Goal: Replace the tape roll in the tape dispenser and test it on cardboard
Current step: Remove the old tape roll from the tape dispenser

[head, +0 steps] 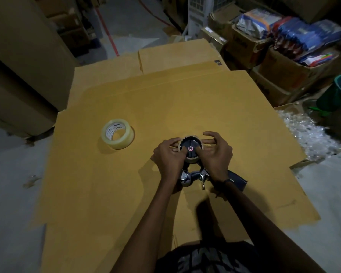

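Hands — two [170, 157] [215, 154] — on one dispenser [191, 149]; one tape roll [118, 133] apart.

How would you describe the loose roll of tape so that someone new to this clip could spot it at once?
Start at the big flattened cardboard sheet spread on the floor. To the left of the left hand and right hand, which work on the tape dispenser, a clear tape roll rests alone on the sheet. It is pale and glossy with a printed white core, and nothing touches it.

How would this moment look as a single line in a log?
both hands, left hand and right hand, on tape dispenser hub | new tape roll waiting on cardboard | swap underway
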